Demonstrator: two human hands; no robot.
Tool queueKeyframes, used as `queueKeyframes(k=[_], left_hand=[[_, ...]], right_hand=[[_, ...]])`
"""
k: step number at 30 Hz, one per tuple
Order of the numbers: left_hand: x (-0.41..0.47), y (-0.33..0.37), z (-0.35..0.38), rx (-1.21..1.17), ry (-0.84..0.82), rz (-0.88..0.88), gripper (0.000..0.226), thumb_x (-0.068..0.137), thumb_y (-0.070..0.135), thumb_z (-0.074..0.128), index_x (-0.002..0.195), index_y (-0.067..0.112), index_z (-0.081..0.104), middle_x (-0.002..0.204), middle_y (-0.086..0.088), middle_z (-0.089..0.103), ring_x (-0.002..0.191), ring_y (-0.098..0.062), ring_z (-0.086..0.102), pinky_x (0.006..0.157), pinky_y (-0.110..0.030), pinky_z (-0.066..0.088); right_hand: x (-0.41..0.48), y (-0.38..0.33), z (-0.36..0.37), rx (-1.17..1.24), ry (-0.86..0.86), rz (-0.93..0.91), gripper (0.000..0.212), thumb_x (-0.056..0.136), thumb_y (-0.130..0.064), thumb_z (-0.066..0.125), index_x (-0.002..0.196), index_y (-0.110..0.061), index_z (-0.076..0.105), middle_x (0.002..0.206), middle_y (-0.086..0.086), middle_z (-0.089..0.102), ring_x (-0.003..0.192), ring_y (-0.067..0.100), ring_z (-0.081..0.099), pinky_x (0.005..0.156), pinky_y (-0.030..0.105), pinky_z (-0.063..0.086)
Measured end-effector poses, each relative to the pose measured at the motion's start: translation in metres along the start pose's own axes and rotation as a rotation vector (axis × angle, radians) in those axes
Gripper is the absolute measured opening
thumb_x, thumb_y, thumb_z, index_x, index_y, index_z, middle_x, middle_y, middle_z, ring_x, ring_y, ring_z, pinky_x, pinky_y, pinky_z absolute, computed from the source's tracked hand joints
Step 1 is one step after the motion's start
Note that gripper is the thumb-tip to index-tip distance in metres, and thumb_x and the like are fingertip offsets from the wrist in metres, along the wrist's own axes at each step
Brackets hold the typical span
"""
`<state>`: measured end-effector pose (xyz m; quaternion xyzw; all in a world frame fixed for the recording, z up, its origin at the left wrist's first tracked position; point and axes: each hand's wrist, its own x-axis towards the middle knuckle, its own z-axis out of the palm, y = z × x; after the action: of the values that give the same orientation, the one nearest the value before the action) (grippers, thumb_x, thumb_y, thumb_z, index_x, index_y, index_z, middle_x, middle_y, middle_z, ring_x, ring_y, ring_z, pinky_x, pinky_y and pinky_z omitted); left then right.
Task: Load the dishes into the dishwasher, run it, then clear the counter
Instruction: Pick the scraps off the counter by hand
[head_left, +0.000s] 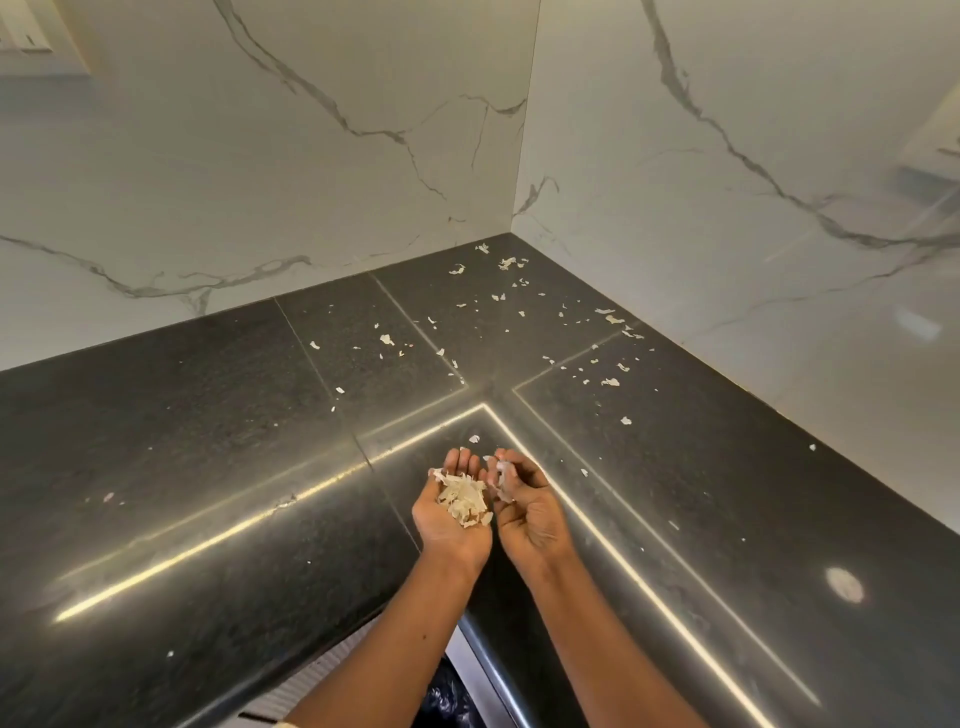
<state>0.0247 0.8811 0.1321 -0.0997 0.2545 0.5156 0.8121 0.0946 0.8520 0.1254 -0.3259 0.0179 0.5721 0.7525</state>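
Clearing the tabletop. We cup our left hand (451, 519) palm-up, fingers relaxed, as a tray for a heap of pale, papery, curled peelings (464, 499). Our right hand (527, 512) curls its grip round a few more. The scattered flakes (610, 382) lie toward the corner of the dark, speckled, polished stone tabletop (208, 441). Being so light, they are, we judge, best swept together, then pinched gently and carried low.

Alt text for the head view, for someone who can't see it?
A left hand, cupped palm up, carries a pile of pale peel scraps; the right hand beside it pinches a few more. Loose flakes litter the dark counter toward its back corner.
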Motion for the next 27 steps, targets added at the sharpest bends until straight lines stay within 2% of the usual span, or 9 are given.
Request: queueKeyframes(k=[4,7,11,14,17,19,21,23,27], left_hand=[[-0.019,0.001,-0.010,-0.035,-0.051,-0.026,0.037,0.098,0.026,0.032,0.086,0.007,0.061,0.082,-0.006,0.058,0.078,-0.018,0.056,0.082,-0.033,0.047],[-0.036,0.011,-0.025,0.029,-0.091,-0.020,0.037,0.098,0.029,0.033,0.087,0.008,0.062,0.082,-0.006,0.061,0.076,-0.019,0.060,0.077,-0.035,0.052],[-0.062,0.032,-0.059,0.090,-0.146,-0.009,0.039,0.098,0.030,0.035,0.086,0.007,0.064,0.081,-0.007,0.067,0.072,-0.020,0.068,0.066,-0.033,0.058],[-0.076,0.050,-0.098,0.150,-0.071,-0.016,0.041,0.097,0.032,0.037,0.086,0.008,0.069,0.084,-0.006,0.070,0.077,-0.019,0.069,0.069,-0.031,0.058],[-0.091,0.062,-0.145,0.171,0.004,-0.016,0.046,0.096,0.033,0.040,0.076,0.010,0.075,0.082,-0.005,0.071,0.077,-0.017,0.068,0.074,-0.028,0.058],[-0.102,0.068,-0.175,0.191,0.062,-0.045,0.043,0.090,0.036,0.046,0.073,0.010,0.076,0.082,-0.004,0.071,0.078,-0.017,0.068,0.075,-0.027,0.058],[-0.108,0.069,-0.206,0.209,0.121,-0.083,0.038,0.081,0.039,0.052,0.075,0.009,0.075,0.083,-0.004,0.072,0.078,-0.017,0.069,0.073,-0.027,0.058],[-0.106,0.068,-0.237,0.208,0.186,-0.136,0.036,0.084,0.035,0.051,0.079,0.008,0.074,0.082,-0.005,0.072,0.076,-0.018,0.069,0.073,-0.027,0.057],[-0.080,0.055,-0.317,0.307,0.389,-0.200,0.040,0.096,0.027,0.040,0.076,0.014,0.073,0.081,-0.001,0.070,0.073,-0.014,0.067,0.075,-0.025,0.053]], right_hand=[[-0.028,0.020,0.006,0.002,-0.003,-0.075,0.018,0.090,0.000,0.046,0.089,-0.004,0.063,0.083,0.010,0.066,0.080,0.020,0.064,0.087,0.035,0.051],[-0.048,0.037,0.004,-0.004,0.013,-0.079,0.022,0.094,-0.009,0.044,0.091,-0.004,0.066,0.082,0.011,0.069,0.079,0.023,0.067,0.079,0.037,0.054],[-0.075,0.078,-0.005,-0.086,0.012,-0.150,0.018,0.084,-0.013,0.055,0.090,-0.004,0.069,0.091,0.015,0.069,0.091,0.029,0.066,0.082,0.041,0.055],[-0.095,0.119,-0.027,-0.172,0.016,-0.133,0.018,0.082,-0.015,0.059,0.093,-0.006,0.071,0.105,0.017,0.069,0.101,0.031,0.066,0.078,0.034,0.055],[-0.112,0.162,-0.060,-0.399,0.058,-0.086,0.020,0.085,-0.028,0.065,0.104,-0.026,0.070,0.115,0.003,0.068,0.109,0.019,0.063,0.089,0.031,0.051],[-0.123,0.188,-0.082,-0.407,0.097,-0.050,0.030,0.078,-0.038,0.070,0.108,-0.031,0.068,0.114,0.001,0.068,0.111,0.019,0.061,0.091,0.031,0.049],[-0.135,0.205,-0.106,-0.329,0.164,-0.080,0.025,0.076,-0.025,0.070,0.100,-0.017,0.072,0.107,0.011,0.070,0.104,0.029,0.065,0.082,0.033,0.054],[-0.138,0.221,-0.133,-0.155,0.209,0.006,0.022,0.076,-0.010,0.062,0.094,-0.004,0.072,0.104,0.022,0.068,0.097,0.036,0.066,0.074,0.036,0.057],[-0.126,0.263,-0.196,-0.054,0.428,0.135,0.039,0.077,-0.004,0.053,0.112,0.011,0.057,0.113,0.031,0.059,0.103,0.042,0.058,0.093,0.046,0.048]])
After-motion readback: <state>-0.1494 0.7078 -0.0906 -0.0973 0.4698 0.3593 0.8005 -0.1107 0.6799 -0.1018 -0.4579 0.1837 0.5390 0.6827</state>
